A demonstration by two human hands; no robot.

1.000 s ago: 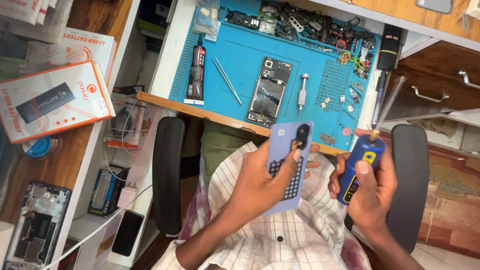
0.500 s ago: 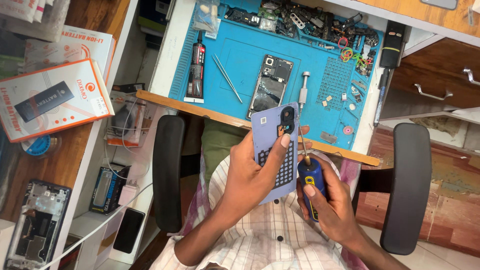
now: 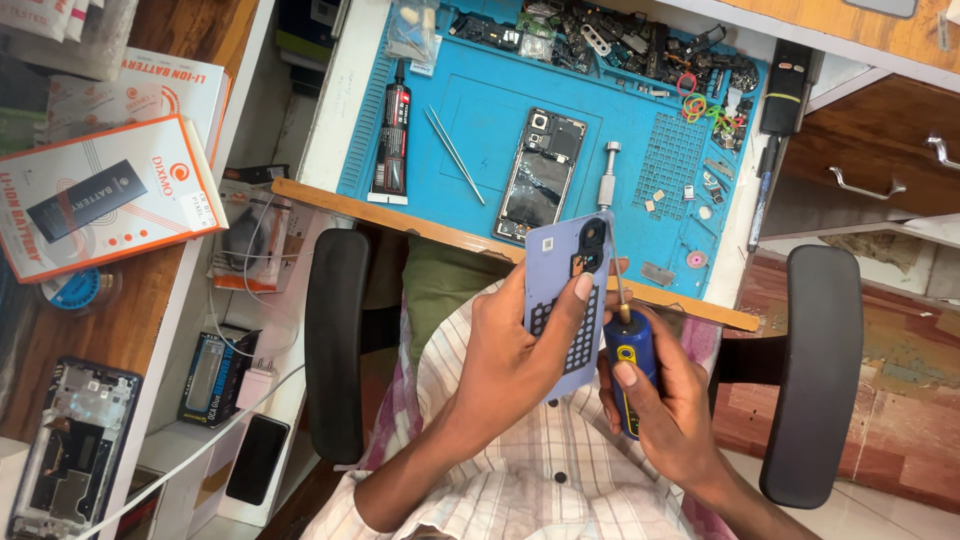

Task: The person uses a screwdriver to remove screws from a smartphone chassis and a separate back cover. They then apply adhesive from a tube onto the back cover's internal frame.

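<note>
Lilac back cover (image 3: 560, 300) sits gripped in left hand (image 3: 520, 350); right hand (image 3: 670, 405) clasps screwdriver (image 3: 628, 365), tip at its camera corner; opened phone (image 3: 541, 175) waits on table (image 3: 480, 110).

Open room lies over the lap, between the black armrests (image 3: 338, 345) — ahead, the blue mat (image 3: 480, 120) is crowded: opened phone (image 3: 540, 172), tweezers (image 3: 455, 155), glue tube (image 3: 393, 140), loose parts along its far edge.

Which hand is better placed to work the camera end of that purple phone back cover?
Right. The right hand holds the blue screwdriver, its tip already at the cover's camera cutout. The left hand is occupied gripping the purple back cover.
</note>
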